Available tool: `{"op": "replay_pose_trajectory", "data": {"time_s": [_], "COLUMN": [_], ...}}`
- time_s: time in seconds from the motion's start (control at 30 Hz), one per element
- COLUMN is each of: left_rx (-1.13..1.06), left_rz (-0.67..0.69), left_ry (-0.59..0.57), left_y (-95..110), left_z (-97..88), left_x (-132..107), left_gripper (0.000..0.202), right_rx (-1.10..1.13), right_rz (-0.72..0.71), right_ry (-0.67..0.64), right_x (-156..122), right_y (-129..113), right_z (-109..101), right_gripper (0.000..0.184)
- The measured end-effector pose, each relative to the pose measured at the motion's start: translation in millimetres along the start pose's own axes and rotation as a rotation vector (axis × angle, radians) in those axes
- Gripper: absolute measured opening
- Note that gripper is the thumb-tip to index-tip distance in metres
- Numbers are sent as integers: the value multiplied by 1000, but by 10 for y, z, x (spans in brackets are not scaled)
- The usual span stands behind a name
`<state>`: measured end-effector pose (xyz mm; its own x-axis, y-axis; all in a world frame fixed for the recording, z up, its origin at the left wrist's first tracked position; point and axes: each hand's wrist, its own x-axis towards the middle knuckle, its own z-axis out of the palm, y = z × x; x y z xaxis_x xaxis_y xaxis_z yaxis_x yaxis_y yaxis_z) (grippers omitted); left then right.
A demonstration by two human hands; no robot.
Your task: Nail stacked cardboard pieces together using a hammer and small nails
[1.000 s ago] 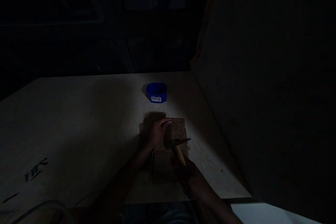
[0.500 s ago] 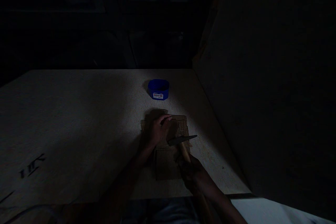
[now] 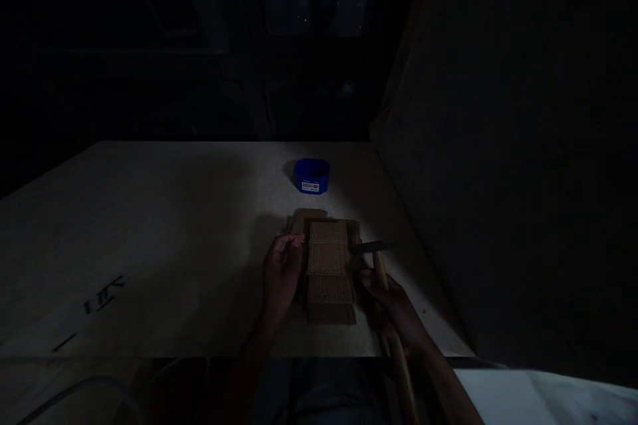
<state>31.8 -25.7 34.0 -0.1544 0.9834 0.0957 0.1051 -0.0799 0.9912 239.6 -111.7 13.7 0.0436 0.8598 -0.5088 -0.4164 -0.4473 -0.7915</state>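
My right hand (image 3: pixel 391 302) is wrapped around the wooden handle of a hammer (image 3: pixel 381 265). The hammer's dark, slim metal head is raised just right of a stack of brown cardboard pieces (image 3: pixel 329 259). At the stack's left edge is my left hand (image 3: pixel 283 272), its fingers bent and drawn together with the thumb. Whatever lies between those fingertips, if anything, is too dark to make out. The cardboard pieces overlap in layers on the pale table (image 3: pixel 199 246), and their ribbed texture shows.
A blue plastic bin (image 3: pixel 312 176) with a white label stands beyond the cardboard; its inside is dark. A tall dark panel (image 3: pixel 498 179) rises along the table's right side. Black markings (image 3: pixel 104 295) are on the tabletop at left. A cable (image 3: pixel 94 382) curves at lower left.
My left hand has come off the top of the cardboard to its left edge. The hammer has shifted right, away from over the stack, in my right hand. The view has tilted slightly.
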Motion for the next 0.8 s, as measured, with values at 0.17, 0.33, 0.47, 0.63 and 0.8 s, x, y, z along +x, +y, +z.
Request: {"op": "replay_pose_trajectory", "data": {"time_s": [0.17, 0.33, 0.47, 0.63, 0.8], "left_rx": [-30, -106, -181, -268, -300], "left_rz": [-185, -182, -171, -213, -254], "left_ry": [-165, -158, -111, -144, -261], "left_y": [-155, -155, -12, 79, 21], "left_z": [-107, 13, 29, 23, 12], "left_x": [-481, -578, -644, -866, -1147], "left_gripper": [51, 55, 54, 48, 43], "right_rx": [-104, -235, -229, -249, -241], "right_rz": [-75, -133, -187, -149, -92], "right_ry": [13, 74, 110, 219, 249], "right_x": [102, 49, -73, -258, -422], "right_y": [-58, -74, -152, -238, -133], "right_z": [160, 309, 382, 302, 164], "right_gripper": [68, 64, 65, 64, 54]}}
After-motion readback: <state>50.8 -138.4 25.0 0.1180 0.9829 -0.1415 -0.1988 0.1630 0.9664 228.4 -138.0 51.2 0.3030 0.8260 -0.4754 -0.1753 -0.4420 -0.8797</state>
